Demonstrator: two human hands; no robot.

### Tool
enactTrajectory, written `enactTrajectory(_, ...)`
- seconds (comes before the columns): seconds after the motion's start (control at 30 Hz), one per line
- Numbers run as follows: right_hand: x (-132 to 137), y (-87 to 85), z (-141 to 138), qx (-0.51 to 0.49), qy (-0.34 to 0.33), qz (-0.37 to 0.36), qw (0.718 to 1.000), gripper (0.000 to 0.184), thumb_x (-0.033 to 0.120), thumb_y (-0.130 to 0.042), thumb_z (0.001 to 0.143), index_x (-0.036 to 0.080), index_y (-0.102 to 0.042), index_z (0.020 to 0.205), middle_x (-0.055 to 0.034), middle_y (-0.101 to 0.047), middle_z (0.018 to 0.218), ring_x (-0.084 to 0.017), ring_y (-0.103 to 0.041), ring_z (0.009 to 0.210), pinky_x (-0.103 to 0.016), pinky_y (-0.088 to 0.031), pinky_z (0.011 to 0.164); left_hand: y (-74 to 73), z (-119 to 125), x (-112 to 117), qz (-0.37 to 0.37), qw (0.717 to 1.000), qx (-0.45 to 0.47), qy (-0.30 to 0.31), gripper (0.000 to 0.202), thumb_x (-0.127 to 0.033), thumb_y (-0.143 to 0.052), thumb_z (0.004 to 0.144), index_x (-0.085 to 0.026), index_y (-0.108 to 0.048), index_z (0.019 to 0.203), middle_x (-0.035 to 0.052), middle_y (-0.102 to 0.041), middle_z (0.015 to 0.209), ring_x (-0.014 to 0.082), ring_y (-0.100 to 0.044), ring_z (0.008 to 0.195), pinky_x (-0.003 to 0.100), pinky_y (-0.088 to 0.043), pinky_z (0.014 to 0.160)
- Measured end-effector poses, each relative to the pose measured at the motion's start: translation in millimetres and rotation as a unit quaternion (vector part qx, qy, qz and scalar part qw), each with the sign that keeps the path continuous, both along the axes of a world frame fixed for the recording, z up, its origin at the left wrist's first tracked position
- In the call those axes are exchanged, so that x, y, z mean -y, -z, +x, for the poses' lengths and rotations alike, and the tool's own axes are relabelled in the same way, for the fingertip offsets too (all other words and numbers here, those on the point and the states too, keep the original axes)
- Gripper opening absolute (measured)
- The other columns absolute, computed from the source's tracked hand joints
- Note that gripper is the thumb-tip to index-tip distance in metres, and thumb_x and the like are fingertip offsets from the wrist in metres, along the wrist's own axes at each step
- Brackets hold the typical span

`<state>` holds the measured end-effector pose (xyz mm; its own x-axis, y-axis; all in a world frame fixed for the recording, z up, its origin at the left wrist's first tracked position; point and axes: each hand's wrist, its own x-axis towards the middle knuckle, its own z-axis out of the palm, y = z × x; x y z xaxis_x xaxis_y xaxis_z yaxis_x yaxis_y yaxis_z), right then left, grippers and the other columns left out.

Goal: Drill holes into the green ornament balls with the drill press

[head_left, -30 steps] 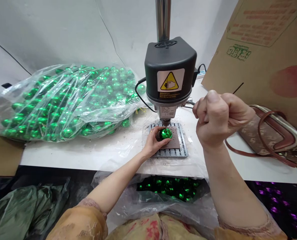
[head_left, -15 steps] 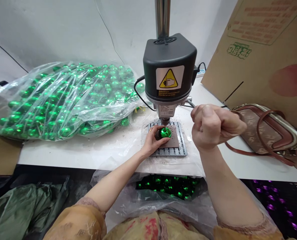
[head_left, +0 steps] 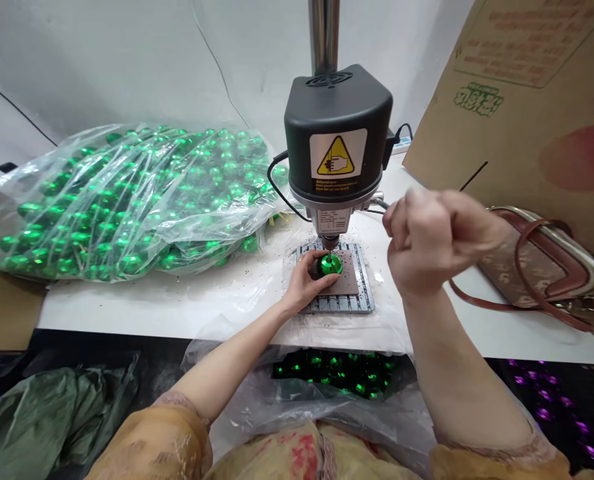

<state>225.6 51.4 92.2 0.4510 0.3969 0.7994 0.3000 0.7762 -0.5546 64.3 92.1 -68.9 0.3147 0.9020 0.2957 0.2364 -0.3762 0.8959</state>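
A shiny green faceted ball [head_left: 331, 265] sits on a flat brown board on the drill press base, directly under the bit. My left hand [head_left: 307, 280] grips the ball from its left side, with the thumb in front and fingers behind. My right hand [head_left: 429, 243] is closed in a fist, slightly blurred, at the end of the drill press lever [head_left: 383, 203]; the fist hides the lever's grip. Above the ball is the black drill press [head_left: 339, 133] with a yellow warning label. Its bit reaches the top of the ball.
A large clear bag of green balls [head_left: 141, 200] lies on the white table at left. Below the table edge, more green balls [head_left: 337, 373] rest in plastic. A handbag [head_left: 541, 260] and a cardboard box [head_left: 527, 100] stand at right. Dark shavings dot the base plate [head_left: 367, 303].
My right fist has shifted a little to the right and upward. My left hand and the green ball stay in place under the bit.
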Motion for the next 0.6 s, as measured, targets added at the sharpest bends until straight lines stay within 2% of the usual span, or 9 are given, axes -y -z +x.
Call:
enactTrajectory(0.07, -5.0, -21.4, -1.1, -0.071, -0.019, -0.003, 0.997, 0.048, 0.016, -0.063, 0.084, 0.02, -0.032, 0.047, 0.0068, -0.03, 0.042, -0.005, -0.034, 0.039, -0.027, -0.024, 0.041, -2.2, 1.6, 0.7, -0.009, 1.0, 0.0, -0.002, 0.05, -0.04, -0.084, 0.075, -0.021, -0.064, 0.117, 0.0082, -0.067, 0.117, 0.0267, -0.062, 0.113, 0.039, -0.049, 0.097)
enactTrajectory(0.17, -15.0, -45.6, -1.3, -0.088, -0.07, -0.035, 0.993, 0.046, 0.012, -0.061, 0.083, 0.019, -0.036, 0.046, 0.0088, -0.032, 0.039, -0.002, -0.032, 0.035, -0.023, -0.02, 0.04, -9.5, 2.5, 5.2, -0.017, 0.999, 0.012, -0.042, 0.049, -0.041, -0.083, 0.075, -0.02, -0.062, 0.115, 0.0084, -0.067, 0.115, 0.0247, -0.064, 0.107, 0.037, -0.051, 0.092)
enactTrajectory(0.23, -19.5, -52.0, -0.5, -0.086, -0.078, -0.048, 0.992, 0.045, 0.012, -0.059, 0.084, 0.018, -0.036, 0.045, 0.0096, -0.033, 0.038, 0.0, -0.031, 0.035, -0.02, -0.02, 0.041, -17.8, -0.4, 15.8, 0.008, 0.996, 0.011, -0.087, 0.045, -0.042, -0.081, 0.078, -0.02, -0.062, 0.113, 0.0075, -0.068, 0.111, 0.0231, -0.065, 0.102, 0.036, -0.051, 0.09)
enactTrajectory(0.3, -21.2, -52.2, 0.2, -0.086, -0.077, -0.047, 0.992, 0.046, 0.013, -0.058, 0.084, 0.018, -0.035, 0.045, 0.0096, -0.034, 0.037, 0.001, -0.031, 0.035, -0.02, -0.02, 0.041, -25.5, -7.0, 35.9, 0.063, 0.994, -0.011, -0.092, 0.041, -0.043, -0.078, 0.081, -0.021, -0.062, 0.112, 0.0063, -0.068, 0.105, 0.0218, -0.065, 0.099, 0.034, -0.051, 0.087)
enactTrajectory(0.4, -20.9, -48.2, 0.3, -0.089, -0.073, -0.033, 0.993, 0.047, 0.015, -0.06, 0.084, 0.018, -0.034, 0.046, 0.0089, -0.033, 0.038, 0.0, -0.031, 0.036, -0.022, -0.02, 0.041, -26.0, -20.4, 81.0, 0.176, 0.98, -0.079, 0.045, 0.043, -0.048, -0.073, 0.085, -0.022, -0.062, 0.117, 0.0073, -0.068, 0.103, 0.0205, -0.065, 0.093, 0.031, -0.051, 0.079)
enactTrajectory(0.43, -20.5, -47.1, 0.2, -0.089, -0.074, -0.03, 0.993, 0.047, 0.016, -0.06, 0.085, 0.018, -0.033, 0.047, 0.0087, -0.033, 0.038, 0.0, -0.031, 0.036, -0.022, -0.02, 0.042, -22.2, -24.9, 96.9, 0.223, 0.962, -0.117, 0.106, 0.045, -0.051, -0.072, 0.085, -0.023, -0.062, 0.119, 0.0082, -0.068, 0.103, 0.0205, -0.065, 0.089, 0.031, -0.051, 0.076)
enactTrajectory(0.5, -19.7, -45.9, 0.0, -0.087, -0.078, -0.03, 0.993, 0.046, 0.016, -0.059, 0.086, 0.018, -0.033, 0.048, 0.0085, -0.034, 0.039, 0.0, -0.03, 0.037, -0.022, -0.021, 0.043, -11.3, -33.1, 123.1, 0.322, 0.9, -0.222, 0.192, 0.049, -0.052, -0.072, 0.085, -0.023, -0.061, 0.123, 0.0109, -0.068, 0.104, 0.0222, -0.064, 0.084, 0.034, -0.051, 0.071)
enactTrajectory(0.57, -18.8, -45.7, 0.0, -0.08, -0.081, -0.03, 0.993, 0.045, 0.017, -0.058, 0.087, 0.018, -0.034, 0.048, 0.0084, -0.035, 0.04, 0.0, -0.031, 0.038, -0.022, -0.021, 0.043, -1.5, -39.9, 134.3, 0.386, 0.849, -0.281, 0.228, 0.052, -0.054, -0.071, 0.084, -0.022, -0.061, 0.124, 0.0138, -0.069, 0.108, 0.026, -0.065, 0.087, 0.037, -0.052, 0.072)
enactTrajectory(0.6, -18.4, -45.8, 0.0, -0.077, -0.082, -0.029, 0.993, 0.045, 0.017, -0.057, 0.087, 0.018, -0.035, 0.049, 0.0084, -0.035, 0.041, 0.0, -0.031, 0.038, -0.022, -0.021, 0.042, 0.9, -42.8, 132.0, 0.394, 0.844, -0.283, 0.23, 0.049, -0.054, -0.068, 0.086, -0.021, -0.062, 0.123, 0.0142, -0.07, 0.11, 0.0276, -0.065, 0.092, 0.039, -0.053, 0.075)
